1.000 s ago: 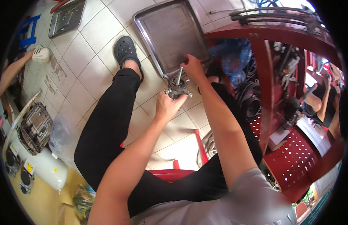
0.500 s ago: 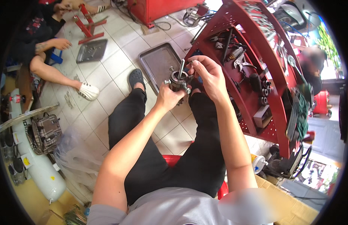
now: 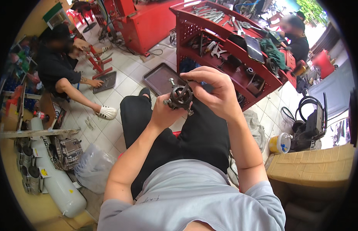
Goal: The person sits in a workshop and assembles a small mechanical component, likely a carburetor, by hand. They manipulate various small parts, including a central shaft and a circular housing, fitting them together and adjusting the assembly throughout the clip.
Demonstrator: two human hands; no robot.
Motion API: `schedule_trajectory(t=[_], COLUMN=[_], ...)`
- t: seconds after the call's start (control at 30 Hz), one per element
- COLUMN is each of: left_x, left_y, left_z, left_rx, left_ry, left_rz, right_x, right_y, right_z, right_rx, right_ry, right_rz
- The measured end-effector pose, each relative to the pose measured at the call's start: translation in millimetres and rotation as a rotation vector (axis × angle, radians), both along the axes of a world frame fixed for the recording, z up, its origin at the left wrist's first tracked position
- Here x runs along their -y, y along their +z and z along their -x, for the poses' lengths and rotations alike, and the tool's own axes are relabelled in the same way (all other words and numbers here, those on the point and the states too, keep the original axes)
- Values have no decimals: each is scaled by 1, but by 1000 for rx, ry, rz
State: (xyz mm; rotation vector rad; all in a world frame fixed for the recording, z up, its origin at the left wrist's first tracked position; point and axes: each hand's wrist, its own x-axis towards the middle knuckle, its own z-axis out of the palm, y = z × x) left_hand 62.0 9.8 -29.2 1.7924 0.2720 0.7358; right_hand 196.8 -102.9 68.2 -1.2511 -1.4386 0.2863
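Note:
Above my lap, my left hand (image 3: 163, 114) is closed around a dark, ring-shaped metal part (image 3: 175, 103) with several bolts sticking out of its sides. The ring's opening faces up, and a narrow metal piece (image 3: 183, 91) slants across it. My right hand (image 3: 215, 91) hovers over the far right side of the ring, thumb and forefinger pinched together. Whatever lies in that pinch is too small and too hidden to name.
A dark metal tray (image 3: 155, 75) lies on the tiled floor ahead. To its right stands a red tool cart (image 3: 225, 32) with wrenches and pliers. Left, a person (image 3: 57, 69) sits by another tray (image 3: 105, 82). A white cylinder (image 3: 57, 181) and cardboard box (image 3: 310, 165) flank me.
The view has tilted up, showing more of the shop. The ring part sits closer to my body, and my right hand has turned, its fingers now reaching over the ring.

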Motion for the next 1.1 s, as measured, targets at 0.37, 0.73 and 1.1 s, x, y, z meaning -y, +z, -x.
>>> schedule_trajectory(t=[0.37,0.73,1.1], left_x=[65,64,49], left_y=[53,56,47], left_z=[27,60,53], left_rx=[267,250,280], left_ry=[34,76,63], left_rz=[-343,-685,-700], right_x=[75,100,100], right_y=[35,34,36], right_z=[59,72,66], right_rx=[119,173,245], right_ry=[33,204,140], right_rz=[-504,-461,-352])
